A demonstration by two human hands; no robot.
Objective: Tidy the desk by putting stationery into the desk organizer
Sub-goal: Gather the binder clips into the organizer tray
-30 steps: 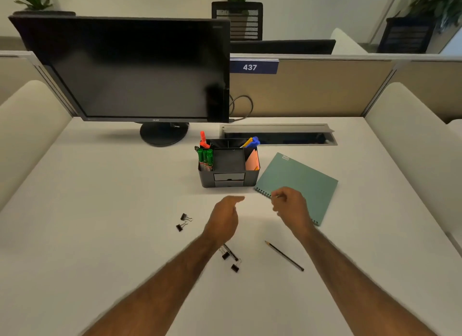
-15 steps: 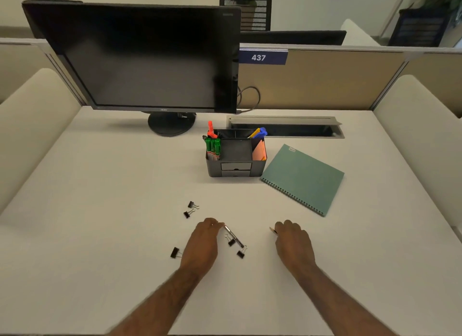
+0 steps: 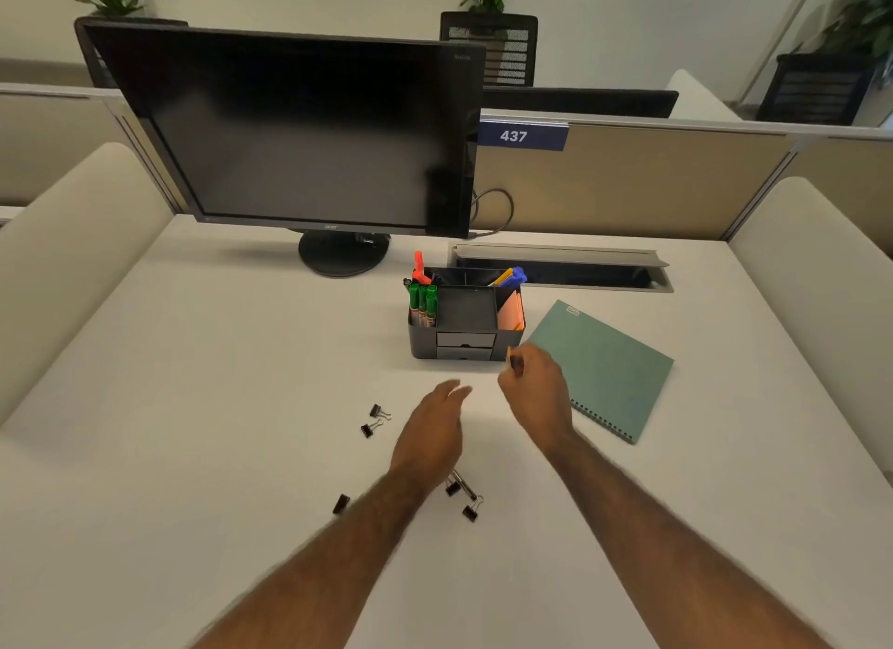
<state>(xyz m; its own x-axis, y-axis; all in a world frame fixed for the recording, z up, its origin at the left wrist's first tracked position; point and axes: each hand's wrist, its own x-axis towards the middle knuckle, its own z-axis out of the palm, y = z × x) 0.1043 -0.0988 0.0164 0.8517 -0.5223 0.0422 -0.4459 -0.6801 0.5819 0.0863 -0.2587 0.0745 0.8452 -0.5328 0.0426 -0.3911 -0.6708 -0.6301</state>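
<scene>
Pencil (image 3: 513,362) first: in the head view only its short dark end with a yellowish tip shows, poking up out of the right hand (image 3: 536,392), whose fingers are curled and pinched around it. The rest of the pencil is hidden in the hand. That hand is raised just in front of the black desk organizer (image 3: 464,322), near its front right corner and over the near edge of the green spiral notebook (image 3: 604,368).

The left hand (image 3: 430,431) hovers lower and to the left, fingers loose and spread, holding nothing. Beneath its wrist lies a slim metallic item, possibly a pen, too blurred to name. Five black binder clips (image 3: 369,428) are scattered on the white desk (image 3: 193,407): two left of the left hand, three nearer the person.

The organizer already carries green markers (image 3: 423,303) in its left compartment, an orange highlighter behind them and pink sticky notes on the right.

Judged from this, the step in hand is delivering the pencil. The next move calls for lifting it above the rim, standing it upright, and dropping it into a tall rear compartment; the clips remain to collect.
</scene>
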